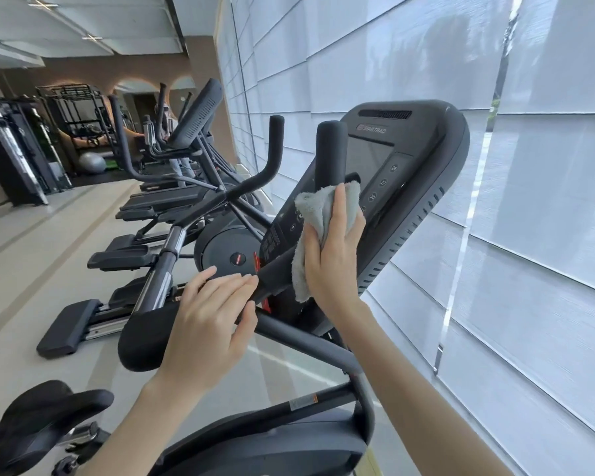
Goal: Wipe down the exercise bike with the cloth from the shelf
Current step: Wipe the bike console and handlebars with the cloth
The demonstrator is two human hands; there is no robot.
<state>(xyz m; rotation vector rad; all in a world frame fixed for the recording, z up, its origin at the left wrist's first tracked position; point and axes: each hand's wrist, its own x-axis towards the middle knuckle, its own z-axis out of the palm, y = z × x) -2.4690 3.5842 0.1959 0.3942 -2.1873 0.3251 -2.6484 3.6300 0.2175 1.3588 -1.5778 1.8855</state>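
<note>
Forearms come in from the bottom edge, over the dark bike frame [289, 438] and the saddle [38, 417] at lower left. Right grip [334, 259] is closed around a bunched grey cloth [318, 218], thumb on top. It presses the cloth against the lower face of the exercise bike's console [423, 159]; one corner of cloth hangs below the palm. Left grip [207, 324] holds nothing, fingers near straight and lying on the handlebar tube [289, 334] just below the console. Cannot tell whether it bears weight.

Key relation: the rest of the console face, screen and round buttons, lies up and to the right of the cloth. Console's long axis tilts the same way, top leaning away from the person. Upright handlebar horn [330, 152] stands just left of the cloth, close to touching, and likely limits a leftward stroke. Right grip is the nearer one to all of it. Judged step: wiping the console, with handlebars, frame and saddle probably left to do.

Console face looks smooth hard plastic, so the cloth should slide easily. Buttons could get pressed.

Room: gym, pale floor [31, 269], row of ellipticals [172, 201] to the left, grey exercise ball [91, 163] far back, white blinds [547, 235] along the right.
</note>
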